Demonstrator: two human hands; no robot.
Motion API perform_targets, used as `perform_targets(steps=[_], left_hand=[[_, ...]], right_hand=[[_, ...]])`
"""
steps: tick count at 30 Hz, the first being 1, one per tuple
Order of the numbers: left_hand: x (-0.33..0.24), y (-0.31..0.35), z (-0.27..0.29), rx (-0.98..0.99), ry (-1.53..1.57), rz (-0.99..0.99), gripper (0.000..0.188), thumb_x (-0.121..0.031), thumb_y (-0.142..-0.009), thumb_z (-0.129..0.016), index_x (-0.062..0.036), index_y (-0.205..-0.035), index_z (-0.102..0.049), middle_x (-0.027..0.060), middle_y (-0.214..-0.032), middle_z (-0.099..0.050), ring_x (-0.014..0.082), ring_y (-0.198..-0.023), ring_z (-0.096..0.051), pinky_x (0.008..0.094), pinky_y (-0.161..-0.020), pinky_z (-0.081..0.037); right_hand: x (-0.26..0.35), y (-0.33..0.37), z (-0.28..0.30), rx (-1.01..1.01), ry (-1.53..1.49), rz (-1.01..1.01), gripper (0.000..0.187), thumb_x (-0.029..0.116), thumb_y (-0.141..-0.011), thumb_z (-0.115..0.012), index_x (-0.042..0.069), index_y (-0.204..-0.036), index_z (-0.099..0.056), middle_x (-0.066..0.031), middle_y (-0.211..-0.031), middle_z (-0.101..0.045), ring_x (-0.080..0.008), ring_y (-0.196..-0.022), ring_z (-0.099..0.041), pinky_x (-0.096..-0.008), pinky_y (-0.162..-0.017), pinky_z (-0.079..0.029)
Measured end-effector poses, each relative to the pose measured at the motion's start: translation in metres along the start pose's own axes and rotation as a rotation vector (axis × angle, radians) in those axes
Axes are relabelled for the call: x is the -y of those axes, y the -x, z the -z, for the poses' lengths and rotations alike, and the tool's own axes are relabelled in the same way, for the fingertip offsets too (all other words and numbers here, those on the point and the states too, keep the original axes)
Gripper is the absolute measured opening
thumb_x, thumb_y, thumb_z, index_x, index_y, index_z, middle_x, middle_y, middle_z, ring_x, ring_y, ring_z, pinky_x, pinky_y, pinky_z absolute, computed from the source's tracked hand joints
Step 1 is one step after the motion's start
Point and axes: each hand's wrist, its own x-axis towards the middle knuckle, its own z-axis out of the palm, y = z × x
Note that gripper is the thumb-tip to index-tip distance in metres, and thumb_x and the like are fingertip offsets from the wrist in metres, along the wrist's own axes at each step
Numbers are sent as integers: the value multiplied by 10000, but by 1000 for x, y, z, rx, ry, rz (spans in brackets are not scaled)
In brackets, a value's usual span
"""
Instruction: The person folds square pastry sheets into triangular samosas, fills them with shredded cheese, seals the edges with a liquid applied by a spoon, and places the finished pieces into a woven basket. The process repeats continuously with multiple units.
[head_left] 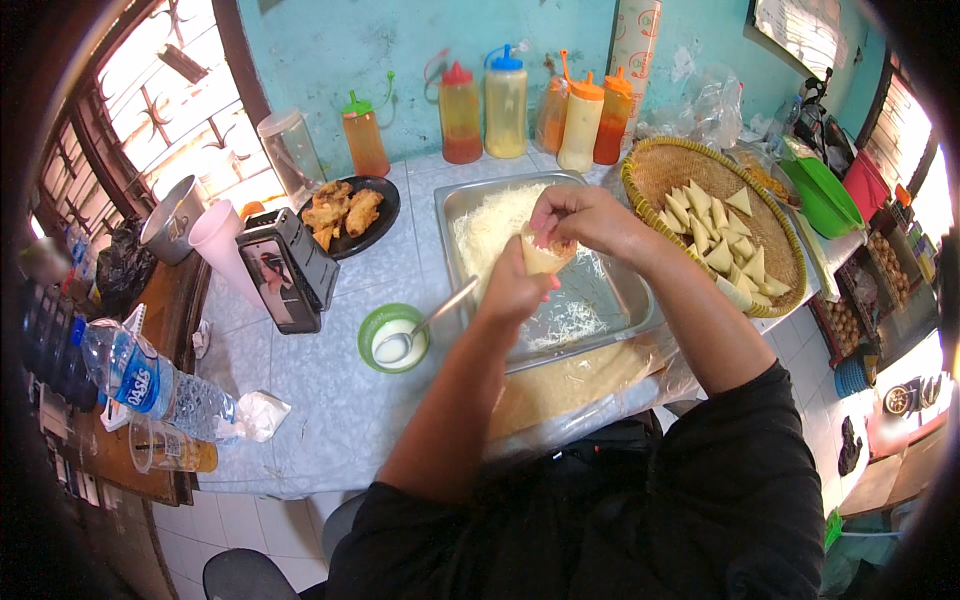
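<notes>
- Pale blue table (320,410): wrapper cone (543,259) above metal tray (560,300).
- Left hand (512,285) grasps it; right hand (590,220) at its mouth, grip unclear.
- Filling, apparently; next probably calls for folding.

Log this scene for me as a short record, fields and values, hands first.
Left hand: holds a folded pale wrapper
Right hand: fingers at the wrapper's open top
Metal tray: beneath both hands, holding white shreds
Green bowl: left of tray, white liquid and spoon inside
Woven basket: right of tray, holding pale triangular parcels
Near wall: squeeze bottles
</notes>
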Motion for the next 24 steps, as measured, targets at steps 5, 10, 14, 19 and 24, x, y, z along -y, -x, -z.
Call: perform_targets(steps=[5, 10, 14, 19, 24], left_hand=[[-1, -1, 0, 72, 154, 65, 380, -184, -859, -571, -19, -1187, -470, 77, -1017, -597, 131, -768, -578, 251, -611, -462], [-9, 2, 1, 0, 174, 90, 365, -230, -886, -566, -27, -1180, -495, 62, -973, -621, 126, -708, -589, 251, -567, -471], [-14, 5, 0, -18, 171, 102, 360, -226, -881, -578, -37, -1176, -495, 54, -968, -617, 120, -700, -577, 255, -569, -463], [-4, 4, -1, 126, 223, 21, 375, -189, -869, -597, -36, -1187, -469, 63, -1041, -585, 128, -804, -562, 276, -650, -454], [1, 1, 2, 170, 207, 24, 379, -176, -880, -585, -9, -1194, -454, 78, -1069, -577, 137, -836, -563, 278, -660, -451]], right_hand=[[-4, 2, 0, 9, -69, 14, 245, -57, -703, -489, -13, -930, -570, -66, -816, -601, -114, -746, -571, -238, -636, -450], [13, 11, 8, -71, -187, -58, 250, -37, -713, -505, -16, -955, -562, -84, -834, -623, -114, -740, -570, -242, -625, -446], [8, 14, 5, -85, -216, -13, 193, 8, -733, -577, -2, -926, -587, -58, -807, -618, -106, -715, -567, -243, -621, -450], [-17, 5, 2, -101, -149, 82, 183, 29, -747, -612, 3, -928, -601, -46, -821, -606, -100, -737, -562, -241, -654, -444], [-1, 11, -2, -22, -214, 7, 276, 15, -743, -586, 6, -1019, -577, -47, -798, -604, -97, -720, -559, -240, -643, -446]])
